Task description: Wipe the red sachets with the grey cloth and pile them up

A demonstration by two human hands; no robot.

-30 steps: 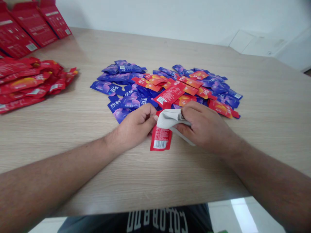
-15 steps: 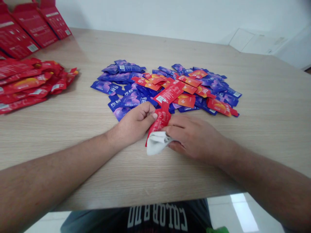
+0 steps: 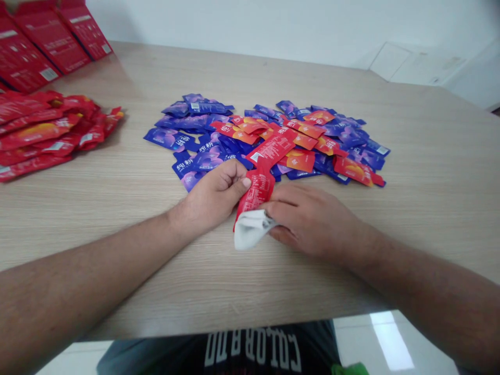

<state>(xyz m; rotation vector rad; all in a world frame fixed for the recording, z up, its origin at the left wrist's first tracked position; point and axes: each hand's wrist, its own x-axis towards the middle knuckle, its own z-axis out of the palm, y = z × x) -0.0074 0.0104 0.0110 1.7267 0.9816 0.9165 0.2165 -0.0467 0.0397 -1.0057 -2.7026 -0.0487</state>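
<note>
Left hand (image 3: 211,197) is curled above the tabletop, its thumb and fingers closed on the top of a red foil sachet (image 3: 255,195), which hangs tilted between both hands, just in front of the pile. Its lower end is wrapped in a white cloth (image 3: 250,230), and the right hand (image 3: 308,221) presses its fingers over the cloth and the sachet's side, gripping them loosely. The sachet looks sealed, and its contents can't be seen.

Farther left, at the corner of the wood-grain table (image 3: 429,156), stand three red cartons (image 3: 49,44), tilted and side by side; whether anything is inside them cannot be told. In front of them lies a loose heap of red sachets (image 3: 42,136), overlapping one another. Toward the middle spreads a single pile of blue-purple sachets (image 3: 167,139), with orange-and-red sachets (image 3: 299,160) mixed in on top, all flat, closed and overlapping. One long red sachet (image 3: 273,147) lies across the pile, its lower end touching the top of the held sachet.
</note>
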